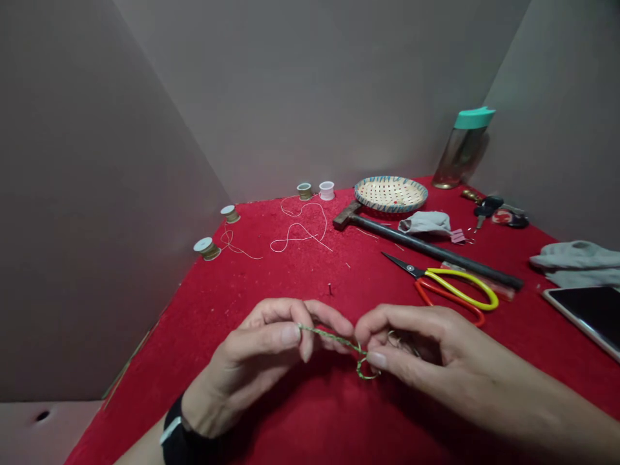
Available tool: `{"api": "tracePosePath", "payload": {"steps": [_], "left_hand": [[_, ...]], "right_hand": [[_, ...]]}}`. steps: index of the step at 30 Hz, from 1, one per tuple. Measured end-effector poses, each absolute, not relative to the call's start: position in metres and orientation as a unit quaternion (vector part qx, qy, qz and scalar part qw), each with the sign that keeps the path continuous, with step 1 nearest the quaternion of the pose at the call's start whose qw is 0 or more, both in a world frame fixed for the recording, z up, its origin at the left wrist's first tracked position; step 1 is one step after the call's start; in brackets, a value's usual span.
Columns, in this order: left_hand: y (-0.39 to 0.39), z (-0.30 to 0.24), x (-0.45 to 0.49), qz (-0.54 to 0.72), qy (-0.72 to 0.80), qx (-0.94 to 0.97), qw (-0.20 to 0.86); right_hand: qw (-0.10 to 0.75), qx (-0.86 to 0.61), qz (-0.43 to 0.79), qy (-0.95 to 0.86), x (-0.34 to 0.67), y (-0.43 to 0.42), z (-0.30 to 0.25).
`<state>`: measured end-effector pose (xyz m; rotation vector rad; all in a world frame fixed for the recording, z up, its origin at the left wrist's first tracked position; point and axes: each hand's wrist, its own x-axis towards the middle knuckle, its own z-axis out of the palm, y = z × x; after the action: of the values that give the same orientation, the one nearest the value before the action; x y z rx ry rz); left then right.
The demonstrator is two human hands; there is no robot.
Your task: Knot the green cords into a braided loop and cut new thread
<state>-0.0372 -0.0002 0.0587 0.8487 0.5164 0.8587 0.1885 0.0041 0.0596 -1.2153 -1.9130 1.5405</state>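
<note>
A short twisted green cord (334, 337) stretches between both my hands, low over the red cloth (232, 303). My left hand (271, 349) pinches its left end between thumb and fingers. My right hand (411, 345) pinches the other end, where the cord curls into a small loop under the thumb. A black band sits on my left wrist.
Scissors with yellow and red handles (450, 289) lie just beyond my right hand, a hammer (421, 245) behind them. Further back are a woven basket (390, 192), several thread spools (208, 247), loose white thread (300, 229), a teal-lidded bottle (462, 148), keys, grey cloth and a phone (588, 313).
</note>
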Motion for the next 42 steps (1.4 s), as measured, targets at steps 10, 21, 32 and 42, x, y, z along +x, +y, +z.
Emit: {"api": "tracePosePath", "payload": {"steps": [10, 21, 32, 42], "left_hand": [[-0.007, 0.049, -0.017, 0.477, 0.22, 0.326, 0.786], [-0.012, 0.046, -0.008, 0.483, 0.244, 0.333, 0.772], [-0.014, 0.034, -0.001, 0.477, 0.27, 0.364, 0.753], [-0.01, 0.036, -0.007, 0.452, 0.271, 0.378, 0.761]], "right_hand": [[0.264, -0.395, 0.693, -0.543, 0.19, 0.002, 0.058], [0.303, -0.455, 0.526, -0.651, 0.188, -0.004, 0.055], [0.371, -0.418, 0.466, -0.686, 0.186, -0.008, 0.044], [0.342, -0.439, 0.362, -0.747, 0.196, -0.007, 0.055]]}}
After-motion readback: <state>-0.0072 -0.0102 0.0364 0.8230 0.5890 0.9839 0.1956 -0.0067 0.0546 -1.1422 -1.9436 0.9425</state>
